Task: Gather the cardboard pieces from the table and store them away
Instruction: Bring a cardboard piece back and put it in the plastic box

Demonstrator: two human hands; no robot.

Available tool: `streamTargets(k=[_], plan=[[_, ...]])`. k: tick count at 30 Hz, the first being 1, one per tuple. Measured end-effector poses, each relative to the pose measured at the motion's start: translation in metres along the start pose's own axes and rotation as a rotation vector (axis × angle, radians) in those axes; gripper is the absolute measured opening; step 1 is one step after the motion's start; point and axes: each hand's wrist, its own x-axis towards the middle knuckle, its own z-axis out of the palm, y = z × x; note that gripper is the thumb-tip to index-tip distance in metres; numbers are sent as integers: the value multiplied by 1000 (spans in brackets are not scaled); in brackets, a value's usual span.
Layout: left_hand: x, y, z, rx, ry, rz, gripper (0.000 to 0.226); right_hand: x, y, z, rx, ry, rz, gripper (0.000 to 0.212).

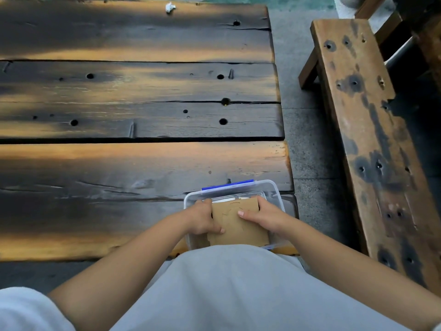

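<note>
I have both hands on a stack of flat brown cardboard pieces (238, 225), which sits in the mouth of the clear rectangular plastic storage box with blue clips (274, 194). The box rests on the near right corner of the dark, scorched plank worktop (143, 163), close against my body. My left hand (202, 218) is closed around the stack's left edge, thumb pressing on its near part; my right hand (265, 216) is closed on the right edge, thumb lying across the top sheet.

I judge I am at the storing step, pressing the stack down into the box. The risks I see from here:

- The stack looks nearly as wide as the box opening, so an edge could catch on the rim and the sheets could buckle or fan apart.
- The top sheet shows cut lines; loose shapes may slip out if I tilt it.
- The box is just beside the worktop's right edge and near edge. A hard downward push on its near side could tip or slide it off toward the grey paved floor (310, 139).

Far beyond the box, a small white crumpled scrap (170, 7) lies at the worktop's back edge; I cannot tell whether it is cardboard.
</note>
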Motion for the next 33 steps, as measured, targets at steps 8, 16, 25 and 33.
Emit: streamTargets(k=[8,16,25,33], plan=[[7,3,-19,-109,-29,137,90,-3,4,0,245,12,44,67],[3,8,-1,-718,37,-58,102,-7,-1,-5,378,38,165,60],[-1,-1,-6,-728,-163,-25,79,-4,3,5,48,34,38,71],[-2,8,-14,-176,-143,-42,97,-6,0,2,-124,86,6,78]])
